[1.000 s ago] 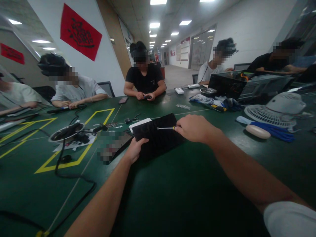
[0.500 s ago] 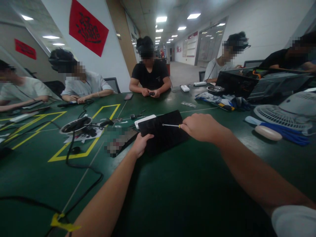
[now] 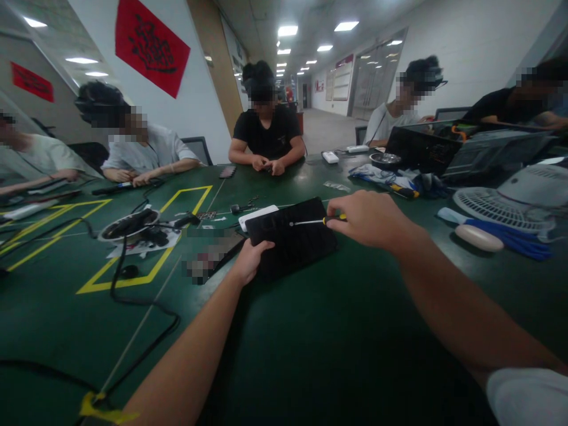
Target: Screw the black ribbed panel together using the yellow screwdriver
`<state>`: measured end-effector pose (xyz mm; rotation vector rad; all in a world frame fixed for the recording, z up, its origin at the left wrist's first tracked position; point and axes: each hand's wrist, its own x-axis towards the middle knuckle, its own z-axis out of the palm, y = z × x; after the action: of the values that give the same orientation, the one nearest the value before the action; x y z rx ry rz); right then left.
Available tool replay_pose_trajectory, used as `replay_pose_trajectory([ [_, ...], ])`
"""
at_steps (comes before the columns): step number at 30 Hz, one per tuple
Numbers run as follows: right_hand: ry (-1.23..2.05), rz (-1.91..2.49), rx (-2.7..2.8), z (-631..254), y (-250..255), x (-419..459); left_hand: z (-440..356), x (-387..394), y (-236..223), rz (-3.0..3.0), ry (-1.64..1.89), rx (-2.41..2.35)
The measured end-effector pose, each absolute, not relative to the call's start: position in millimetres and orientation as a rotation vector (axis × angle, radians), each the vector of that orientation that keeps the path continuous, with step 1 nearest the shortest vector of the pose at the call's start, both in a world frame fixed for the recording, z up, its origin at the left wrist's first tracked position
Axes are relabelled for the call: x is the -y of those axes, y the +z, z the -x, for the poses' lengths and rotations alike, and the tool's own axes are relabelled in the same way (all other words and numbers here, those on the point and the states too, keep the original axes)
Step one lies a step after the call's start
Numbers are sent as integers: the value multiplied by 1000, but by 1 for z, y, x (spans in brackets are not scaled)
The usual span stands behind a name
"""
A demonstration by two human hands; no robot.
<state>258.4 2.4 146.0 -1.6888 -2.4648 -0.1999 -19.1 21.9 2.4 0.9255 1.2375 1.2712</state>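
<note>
My left hand (image 3: 252, 258) grips the near left edge of a flat black panel (image 3: 295, 245), thumb on top, holding it tilted above the green table. My right hand (image 3: 366, 219) is closed around the yellow and black handle of a screwdriver (image 3: 310, 222). Its thin metal shaft points left across the panel, and the tip is at a small round spot on the panel's face. Whether the tip sits in a screw is too small to tell. Behind the panel's upper left edge lies a white power strip-like object (image 3: 258, 218). A dark flat item (image 3: 226, 251), partly blurred out, lies left of the panel.
A metal bowl (image 3: 104, 231) with black parts and cables stands at left, within yellow tape lines. At right are a white fan (image 3: 492, 204), a pale oval object (image 3: 479, 237), blue gloves (image 3: 523, 239) and an open black case (image 3: 421, 151). Several people sit around the table (image 3: 284, 355).
My right hand has loosened and shifted its fingers back along the screwdriver, showing more of the handle. The view has moved slightly; my left hand keeps its hold on the panel.
</note>
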Motion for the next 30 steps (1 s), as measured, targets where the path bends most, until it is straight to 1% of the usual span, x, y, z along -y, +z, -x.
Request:
replay_pose_trajectory([
  [19,-188,1660,2453,-255,142,-5,19,-22,3,-929,1301,-1232],
  [30,-95,1644,2544,-254,143,-3,19,-23,2,-951,1296,-1238],
])
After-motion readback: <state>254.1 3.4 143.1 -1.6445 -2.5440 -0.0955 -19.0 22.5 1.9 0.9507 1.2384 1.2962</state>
